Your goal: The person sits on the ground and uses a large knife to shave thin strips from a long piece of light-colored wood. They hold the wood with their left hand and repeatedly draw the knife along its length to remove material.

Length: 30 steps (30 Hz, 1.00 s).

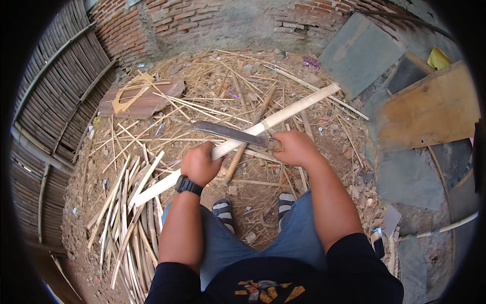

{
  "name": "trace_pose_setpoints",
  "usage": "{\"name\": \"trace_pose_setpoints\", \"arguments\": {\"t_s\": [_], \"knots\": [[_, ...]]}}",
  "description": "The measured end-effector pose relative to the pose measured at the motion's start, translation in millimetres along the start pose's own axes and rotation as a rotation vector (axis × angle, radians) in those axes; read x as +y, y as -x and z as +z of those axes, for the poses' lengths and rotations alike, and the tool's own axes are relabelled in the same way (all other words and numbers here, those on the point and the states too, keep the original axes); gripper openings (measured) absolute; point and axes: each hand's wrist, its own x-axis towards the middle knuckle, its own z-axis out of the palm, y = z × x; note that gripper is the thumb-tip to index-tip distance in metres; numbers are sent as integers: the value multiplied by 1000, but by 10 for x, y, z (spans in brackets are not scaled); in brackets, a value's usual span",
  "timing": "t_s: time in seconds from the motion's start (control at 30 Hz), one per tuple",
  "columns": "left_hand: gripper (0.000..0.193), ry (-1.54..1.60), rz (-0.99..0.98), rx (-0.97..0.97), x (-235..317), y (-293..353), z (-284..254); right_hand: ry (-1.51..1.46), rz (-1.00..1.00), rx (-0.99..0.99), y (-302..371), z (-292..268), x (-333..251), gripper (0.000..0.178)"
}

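Pale strip [273,122], long and flat, is held up on a slant in front of a person in jeans, above ground covered with thin sticks. From where I stand, one end points down to the person's left, and the other points up and away to the right. The left hand [200,163] has its fingers clamped on the strip, below its middle. The right hand [293,148] is shut tight around the handle of a big knife [230,133]. The dark blade crosses over the strip, with its tip to the left. I cannot tell if the blade touches the wood. A black watch [188,185] is on the left wrist. Under the strip, a round stick [266,104] lies on the dirt. A messy pile of split sticks [124,233] sits by the left leg. Past it stands a fence [55,91], and a brick wall [192,23] is at the back.
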Motion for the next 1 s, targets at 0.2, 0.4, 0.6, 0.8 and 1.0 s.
{"name": "trace_pose_setpoints", "arguments": {"t_s": [0.2, 0.4, 0.6, 0.8, 1.0], "knots": [[28, 11, -75, -11, 84, -15, -85, -125, 109, 149, -81, -13, 327, 46], [36, -6, -22, 5, 9, -11, -10, -45, 50, 64, -25, 39, 154, 47], [36, 16, -44, -11, 32, -5, 2, -67, -29, 76, -47, 79, 147, 47], [36, 20, -38, -20, 62, -16, 13, -69, 63, 52, -40, 35, 209, 48], [37, -37, -52, -69, 60, -15, -19, -12, 51, 10, -5, 4, 96, 47]]}}
